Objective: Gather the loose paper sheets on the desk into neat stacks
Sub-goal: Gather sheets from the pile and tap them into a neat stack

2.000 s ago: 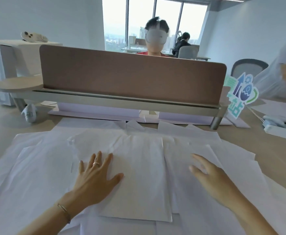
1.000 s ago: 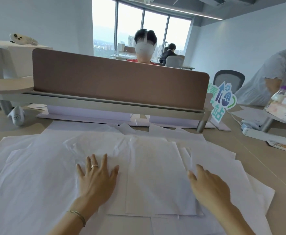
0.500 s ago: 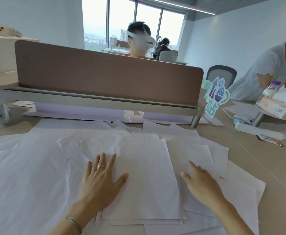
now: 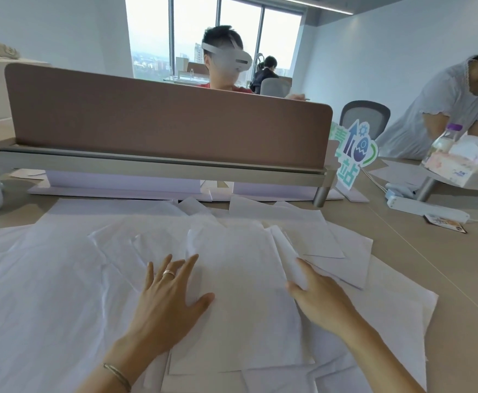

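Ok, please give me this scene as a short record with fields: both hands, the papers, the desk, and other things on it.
left hand: left hand flat, fingers spread, presses on the top white paper sheet
right hand: right hand lifts the right edge of that sheet, which curls up
papers: loose white paper sheets overlap, not yet stacked
desk: light wooden desk
divider: brown fabric desk divider
other: white power strip; tissue box

Divider: I see a brown partition (image 4: 169,120) across the counter.
Right side: white power strip (image 4: 427,209), tissue box (image 4: 459,168), bottle (image 4: 444,143).
Behind: person wearing headset (image 4: 226,59).
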Demonstrator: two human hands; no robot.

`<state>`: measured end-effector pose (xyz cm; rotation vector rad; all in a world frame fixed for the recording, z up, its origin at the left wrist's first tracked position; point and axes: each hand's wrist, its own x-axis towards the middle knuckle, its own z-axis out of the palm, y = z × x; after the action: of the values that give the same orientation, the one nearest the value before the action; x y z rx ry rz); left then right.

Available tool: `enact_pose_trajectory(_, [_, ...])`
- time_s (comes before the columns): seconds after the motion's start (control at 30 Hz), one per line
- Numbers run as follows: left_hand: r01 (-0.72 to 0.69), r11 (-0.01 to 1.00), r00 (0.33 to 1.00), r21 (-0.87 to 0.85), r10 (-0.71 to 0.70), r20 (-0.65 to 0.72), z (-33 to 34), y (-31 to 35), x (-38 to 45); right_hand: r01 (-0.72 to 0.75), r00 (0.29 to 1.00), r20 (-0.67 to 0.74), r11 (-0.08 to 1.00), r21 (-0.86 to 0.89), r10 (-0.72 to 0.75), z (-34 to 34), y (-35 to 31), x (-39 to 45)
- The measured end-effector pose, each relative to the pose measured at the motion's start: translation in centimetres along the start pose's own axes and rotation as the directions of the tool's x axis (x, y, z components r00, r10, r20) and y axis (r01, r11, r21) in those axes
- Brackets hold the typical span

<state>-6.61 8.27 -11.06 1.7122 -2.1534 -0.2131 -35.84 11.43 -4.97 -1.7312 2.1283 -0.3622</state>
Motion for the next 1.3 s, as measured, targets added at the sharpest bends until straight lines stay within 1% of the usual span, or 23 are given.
enact_pose_trajectory(0.03, [-0.015,1.000,1.000,-0.021,0.015,0.000,0.0,-0.1,0.0,-0.017,1.000,-0.017,1.000,0.024,0.017,-0.2,-0.1,0.1])
enact_pose_trajectory(0.07, [0.000,1.000,1.000,-0.027,0.000,-0.014,0.0,-0.2,0.0,-0.050,0.998,-0.042,0.999,-0.002,0.050,-0.3,0.2,0.3])
enact_pose_trajectory(0.1, [0.049,0.999,0.998,-0.012,-0.050,-0.037,-0.1,-0.3,0.0,-0.087,0.994,-0.065,0.995,-0.056,0.083,-0.4,0.5,0.6])
enact_pose_trajectory(0.17, [0.152,0.986,0.988,0.065,-0.150,-0.033,-0.1,-0.6,0.0,-0.100,0.995,-0.028,0.991,-0.085,0.098,-0.2,0.4,0.6])
enact_pose_trajectory(0.2, [0.150,0.985,0.989,0.088,-0.150,-0.003,-0.1,-0.6,0.0,-0.084,0.996,0.008,0.995,-0.048,0.085,-0.1,0.0,0.5])
enact_pose_trajectory(0.33, [-0.019,1.000,0.997,0.015,0.018,0.071,-0.1,0.1,0.1,-0.066,0.996,0.075,0.991,0.114,0.058,-0.3,-1.4,1.2])
enact_pose_trajectory(0.4, [-0.079,0.997,0.993,0.017,0.077,0.091,0.2,0.3,0.1,-0.083,0.994,0.096,0.961,0.264,0.060,-1.2,-1.8,1.8])
enact_pose_trajectory(0.47, [-0.088,0.996,0.992,0.034,0.085,0.091,0.5,0.2,-0.1,-0.123,0.991,0.107,0.849,0.513,0.079,-1.8,-1.6,2.5])
enact_pose_trajectory(0.53, [-0.038,0.997,0.997,0.065,0.034,0.073,0.6,0.2,-0.3,-0.190,0.981,0.149,0.734,0.652,0.121,-2.1,-0.9,3.1])
enact_pose_trajectory(0.6, [0.048,0.994,0.998,0.101,-0.053,0.041,0.6,0.3,-0.4,-0.267,0.964,0.202,0.657,0.705,0.174,-2.2,-0.1,3.7])
enact_pose_trajectory(0.67, [0.104,0.988,0.994,0.113,-0.108,0.027,0.5,0.3,-0.5,-0.323,0.943,0.310,0.584,0.745,0.126,-2.4,0.1,3.9])
enact_pose_trajectory(0.73, [0.104,0.991,0.994,0.082,-0.107,0.027,0.3,0.3,-0.6,-0.376,0.919,0.381,0.518,0.768,0.102,-2.6,0.3,3.8])
enact_pose_trajectory(0.83, [0.053,0.998,0.998,-0.030,-0.052,0.026,0.0,0.1,-0.5,-0.399,0.911,0.407,0.404,0.823,0.071,-2.7,0.3,3.7])
enact_pose_trajectory(0.87, [0.026,0.996,0.999,-0.081,-0.024,0.023,-0.1,0.1,-0.5,-0.408,0.907,0.414,0.401,0.820,0.078,-2.5,0.3,3.8])
enact_pose_trajectory(0.9, [0.007,0.990,1.000,-0.140,-0.003,0.029,-0.2,0.1,-0.6,-0.423,0.899,0.428,0.427,0.799,0.090,-2.2,0.2,3.7])
enact_pose_trajectory(0.97, [-0.001,0.971,0.999,-0.237,0.010,0.034,-0.3,0.1,-0.8,-0.415,0.900,0.420,0.520,0.747,0.115,-1.6,0.0,3.9])
enact_pose_trajectory(1.0, [0.008,0.973,1.000,-0.232,-0.006,0.009,-0.1,-0.1,-0.8,-0.390,0.911,0.391,0.571,0.723,0.128,-1.3,0.0,4.1])
enact_pose_trajectory(1.07, [0.092,0.992,0.994,-0.090,-0.097,-0.053,0.2,-0.6,-0.6,-0.327,0.940,0.312,0.627,0.707,0.139,-1.1,0.0,4.2])
enact_pose_trajectory(1.1, [0.132,0.991,0.990,-0.015,-0.132,-0.044,0.2,-0.9,-0.5,-0.304,0.949,0.283,0.638,0.707,0.138,-1.1,-0.1,4.1])
enact_pose_trajectory(1.13, [0.136,0.991,0.991,0.018,-0.136,-0.015,0.1,-1.0,-0.5,-0.288,0.955,0.266,0.645,0.708,0.134,-1.1,-0.2,4.1])
enact_pose_trajectory(1.17, [0.110,0.994,0.994,0.000,-0.110,0.018,0.0,-1.1,-0.5,-0.285,0.954,0.272,0.652,0.702,0.125,-1.3,-0.4,3.9])
enact_pose_trajectory(1.23, [0.009,0.993,0.998,-0.115,-0.002,0.057,-0.3,-0.7,-0.6,-0.284,0.951,0.294,0.654,0.701,0.098,-1.5,-0.8,3.7])
enact_pose_trajectory(1.3, [-0.062,0.973,0.996,-0.222,0.076,0.054,-0.9,-0.1,-0.8,-0.281,0.945,0.318,0.667,0.690,0.069,-1.6,-1.0,3.7])
